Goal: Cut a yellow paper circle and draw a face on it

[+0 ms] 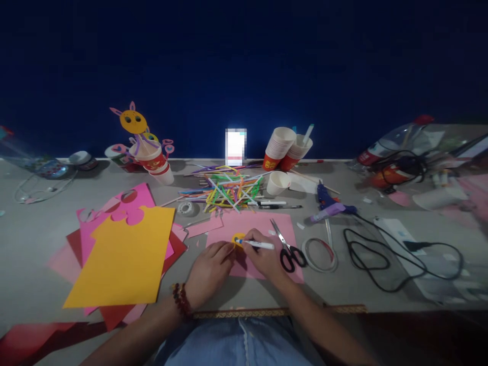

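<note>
Head view: over the pink sheet (274,223), the disc (235,237) is held by the left hand (211,267), seemingly for steadiness, while the marker (264,245) is pinched near its tip by the right hand (262,256).

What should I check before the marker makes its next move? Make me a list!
1. White marker with a blue end gripped: ok, in the right hand.
2. Small round yellow paper piece steadied: ok, the left hand's fingers are at its edge.
3. Rectangular pink paper sheet underneath: ok.
4. Pink sheet free of tools: not ok, metal scissors with black handles lie on its right side.
5. Marker uncapped: cannot tell, its end is too small to make out.
</note>
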`<control>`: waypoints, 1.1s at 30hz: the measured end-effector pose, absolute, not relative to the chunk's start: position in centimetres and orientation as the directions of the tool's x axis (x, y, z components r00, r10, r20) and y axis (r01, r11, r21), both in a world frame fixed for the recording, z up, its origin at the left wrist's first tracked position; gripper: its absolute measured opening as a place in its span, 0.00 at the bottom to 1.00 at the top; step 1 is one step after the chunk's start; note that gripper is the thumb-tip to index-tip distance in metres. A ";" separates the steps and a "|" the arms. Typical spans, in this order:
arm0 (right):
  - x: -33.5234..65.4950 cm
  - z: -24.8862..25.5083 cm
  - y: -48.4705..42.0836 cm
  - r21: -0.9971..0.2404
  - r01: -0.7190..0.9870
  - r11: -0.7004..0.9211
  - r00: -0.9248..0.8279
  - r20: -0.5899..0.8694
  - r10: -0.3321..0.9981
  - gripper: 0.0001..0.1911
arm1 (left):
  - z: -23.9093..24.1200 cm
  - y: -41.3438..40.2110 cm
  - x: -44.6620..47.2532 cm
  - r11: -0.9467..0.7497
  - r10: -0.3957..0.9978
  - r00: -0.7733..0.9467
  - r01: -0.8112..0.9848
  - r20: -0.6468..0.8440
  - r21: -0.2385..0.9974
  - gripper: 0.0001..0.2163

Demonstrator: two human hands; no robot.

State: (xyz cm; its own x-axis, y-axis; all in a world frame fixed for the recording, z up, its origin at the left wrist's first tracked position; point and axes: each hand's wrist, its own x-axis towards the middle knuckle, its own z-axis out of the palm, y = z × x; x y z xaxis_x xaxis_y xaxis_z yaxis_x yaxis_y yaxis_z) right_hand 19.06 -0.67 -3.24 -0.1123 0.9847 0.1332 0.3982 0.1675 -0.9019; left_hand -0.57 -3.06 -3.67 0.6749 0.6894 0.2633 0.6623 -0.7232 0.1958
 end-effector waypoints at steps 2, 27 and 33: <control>19.0 -3.2 -0.7 -0.901 0.398 0.172 -0.107 0.140 0.984 0.08 | -3.7 -3.0 -0.6 -0.725 0.688 0.675 0.659 0.267 0.201 0.09; 19.0 -3.3 -0.7 -0.911 0.372 0.179 -0.066 0.166 0.984 0.08 | -4.1 -3.1 -0.7 -0.721 0.691 0.670 0.668 0.272 0.186 0.12; 19.1 -3.3 -0.7 -0.912 0.365 0.186 -0.077 0.169 0.983 0.07 | -4.1 -3.1 -0.6 -0.717 0.696 0.666 0.665 0.268 0.212 0.13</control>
State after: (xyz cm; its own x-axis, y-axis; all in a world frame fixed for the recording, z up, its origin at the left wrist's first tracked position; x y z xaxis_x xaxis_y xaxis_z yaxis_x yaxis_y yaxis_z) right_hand 19.07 -0.67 -3.34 -0.0768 0.9826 0.1693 0.3651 0.1858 -0.9123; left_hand -0.63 -3.06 -4.06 0.6655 0.6965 0.2683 0.6645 -0.7166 0.2118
